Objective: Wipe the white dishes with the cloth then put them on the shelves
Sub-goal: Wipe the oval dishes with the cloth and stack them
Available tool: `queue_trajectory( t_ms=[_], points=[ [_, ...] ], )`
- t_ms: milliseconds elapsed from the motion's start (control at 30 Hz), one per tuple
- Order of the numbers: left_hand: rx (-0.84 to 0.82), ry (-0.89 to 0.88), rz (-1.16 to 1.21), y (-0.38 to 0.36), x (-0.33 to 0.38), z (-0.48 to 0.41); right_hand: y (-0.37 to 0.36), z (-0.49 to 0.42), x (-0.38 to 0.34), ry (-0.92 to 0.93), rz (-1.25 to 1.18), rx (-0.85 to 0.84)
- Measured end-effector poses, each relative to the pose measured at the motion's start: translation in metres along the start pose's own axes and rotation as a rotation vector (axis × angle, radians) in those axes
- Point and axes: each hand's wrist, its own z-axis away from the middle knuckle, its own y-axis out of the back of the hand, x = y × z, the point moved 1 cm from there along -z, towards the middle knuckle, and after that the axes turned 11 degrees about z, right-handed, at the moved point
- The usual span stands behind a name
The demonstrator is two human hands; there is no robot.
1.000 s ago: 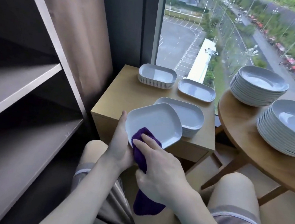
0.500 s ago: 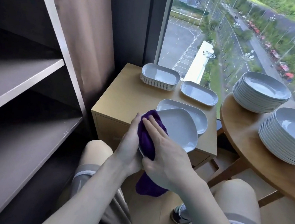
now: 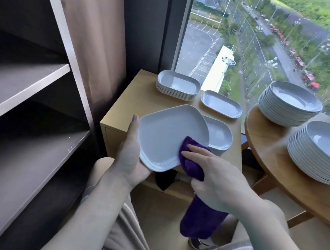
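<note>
Cloth [image 3: 193,166] has moved: 1 s ago it sat on the dish's [image 3: 164,137] near-left rim by the left thumb, and now it's on the near-right rim. So the wipe stroke has crossed the face. The dish has also come up and tipped more toward the camera, above the cabinet [image 3: 129,102] and partly over the oblong stack [image 3: 221,138]. Left hand [image 3: 129,160] grips the dish's left edge, thumb straight along the rim on top and palm under it; the fingers below are hidden. Right hand [image 3: 215,180] has its fingers curled round the bunched cloth, pressing it to the rim, and the tail hangs down past the wrist. My read: the face of this dish is about done. The back may still need a pass, since I can't see it. Then it goes left to the shelves [image 3: 22,88]; no dish shows on them in view. There's plenty of backlog: two round stacks [image 3: 290,102] on the table [image 3: 267,157], plus more oblong ones at the back of the cabinet.
</note>
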Motion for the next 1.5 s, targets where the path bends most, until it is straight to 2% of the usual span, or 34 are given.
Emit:
queue_trajectory(
  t_ms=[167,300,467,567,667,867,1067,1200,1333,1500],
  points=[
    [-0.03,0.02,-0.006,-0.004,-0.005,0.001,0.009,-0.024,0.032,-0.135,-0.027,0.009],
    [-0.072,0.041,-0.039,-0.009,-0.017,0.004,0.019,-0.039,0.021,-0.188,-0.035,0.069],
    [-0.015,0.04,-0.08,-0.012,-0.023,0.003,0.021,-0.037,-0.025,-0.073,-0.041,0.136],
    [0.055,0.034,-0.058,-0.01,-0.023,0.003,0.005,-0.024,-0.058,0.082,-0.025,0.071],
    [0.117,0.05,-0.066,-0.005,-0.026,0.003,-0.008,-0.011,-0.067,0.129,-0.055,0.037],
    [0.102,0.016,-0.012,-0.008,-0.023,-0.004,-0.014,0.004,-0.038,0.075,-0.127,-0.028],
    [-0.022,0.042,-0.008,-0.009,-0.026,-0.002,-0.017,-0.005,0.0,-0.139,-0.145,-0.092],
    [-0.046,0.036,-0.034,-0.013,-0.032,0.001,-0.003,-0.024,0.019,-0.246,-0.198,-0.09],
    [-0.061,0.025,-0.054,-0.013,-0.03,0.003,0.008,-0.034,0.017,-0.254,-0.131,-0.051],
    [-0.049,0.066,-0.125,-0.014,-0.036,0.005,0.018,-0.038,-0.005,-0.135,-0.027,-0.009]
  ],
)
